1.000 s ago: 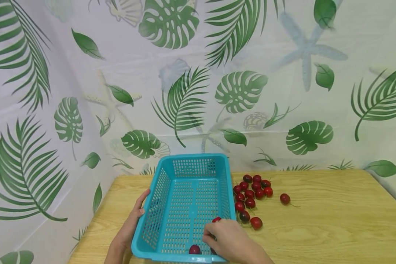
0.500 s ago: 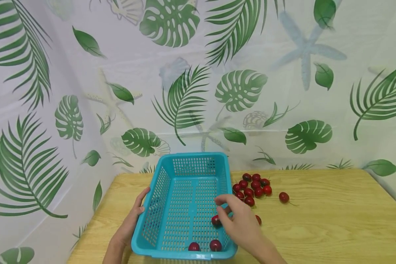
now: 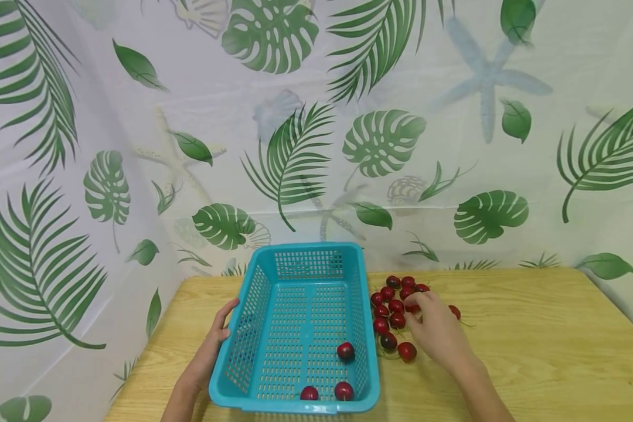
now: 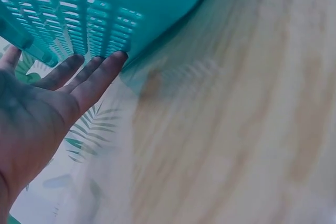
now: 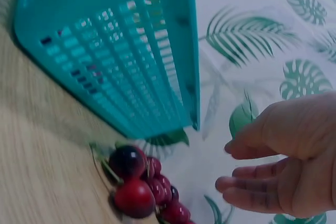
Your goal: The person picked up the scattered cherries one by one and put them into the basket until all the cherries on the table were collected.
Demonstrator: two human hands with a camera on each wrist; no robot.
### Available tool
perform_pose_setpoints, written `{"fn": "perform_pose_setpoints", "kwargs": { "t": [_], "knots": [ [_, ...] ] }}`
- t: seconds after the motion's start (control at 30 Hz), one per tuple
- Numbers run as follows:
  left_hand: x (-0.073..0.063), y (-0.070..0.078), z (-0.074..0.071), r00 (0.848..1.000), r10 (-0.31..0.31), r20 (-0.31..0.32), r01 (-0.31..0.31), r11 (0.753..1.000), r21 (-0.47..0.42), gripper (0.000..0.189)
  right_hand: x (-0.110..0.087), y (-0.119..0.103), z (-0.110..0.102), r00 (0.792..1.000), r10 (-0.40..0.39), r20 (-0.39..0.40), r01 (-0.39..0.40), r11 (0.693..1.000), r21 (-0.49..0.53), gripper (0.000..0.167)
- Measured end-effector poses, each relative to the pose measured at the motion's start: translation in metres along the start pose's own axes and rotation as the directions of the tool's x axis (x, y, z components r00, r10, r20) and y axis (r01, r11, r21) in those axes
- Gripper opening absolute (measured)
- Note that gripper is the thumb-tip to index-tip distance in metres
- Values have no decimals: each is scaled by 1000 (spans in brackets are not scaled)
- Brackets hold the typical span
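Note:
A blue perforated plastic basket (image 3: 308, 310) stands on the table with a few cherries inside: one cherry (image 3: 345, 351) by the right wall and two near the front. Against the basket's left side rests my left hand (image 3: 211, 351); in the left wrist view its extended fingers (image 4: 100, 80) touch the slotted wall. My right hand (image 3: 438, 325) hovers by the loose cherries (image 3: 392, 295) right of the basket, partly covering some. In the right wrist view, thumb and fingers (image 5: 247, 184) are apart with nothing between them, away from the cherries (image 5: 135, 198).
The wood-grain table (image 3: 538, 346) stretches off to the right. A single cherry (image 3: 455, 312) lies apart from the pile, beyond my right hand. Behind and at the left hangs a white cloth (image 3: 306, 88) printed with leaves and starfish.
My right hand has let go of cherries inside the basket and moved right, out over the pile. Three cherries now show inside. My left hand stays at the basket's side.

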State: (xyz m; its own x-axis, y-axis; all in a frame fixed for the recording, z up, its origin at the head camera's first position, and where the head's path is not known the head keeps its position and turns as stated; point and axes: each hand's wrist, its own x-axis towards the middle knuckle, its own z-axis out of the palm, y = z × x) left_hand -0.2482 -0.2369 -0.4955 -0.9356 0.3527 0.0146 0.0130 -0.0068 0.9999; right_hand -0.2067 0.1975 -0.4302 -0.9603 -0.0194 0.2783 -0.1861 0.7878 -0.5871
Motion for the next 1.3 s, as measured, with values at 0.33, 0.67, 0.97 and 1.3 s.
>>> {"fn": "perform_pose_setpoints", "kwargs": {
  "t": [0.33,0.67,0.97,1.3],
  "knots": [
    [-2,-1,4,1000,21,-5,-21,999,-25,65,6,48,-11,979,150,135,-136,985,-104,37],
    [-3,-1,4,999,34,-10,-35,999,-20,65,5,67,-17,982,154,110,-145,986,-84,38],
    [-5,-4,5,999,48,-26,-49,998,-33,63,6,73,-14,978,154,138,-145,987,-76,37],
    [-3,-3,7,999,35,-16,-35,999,-40,67,9,59,-6,977,102,185,-90,993,-75,32]
  ]
}}
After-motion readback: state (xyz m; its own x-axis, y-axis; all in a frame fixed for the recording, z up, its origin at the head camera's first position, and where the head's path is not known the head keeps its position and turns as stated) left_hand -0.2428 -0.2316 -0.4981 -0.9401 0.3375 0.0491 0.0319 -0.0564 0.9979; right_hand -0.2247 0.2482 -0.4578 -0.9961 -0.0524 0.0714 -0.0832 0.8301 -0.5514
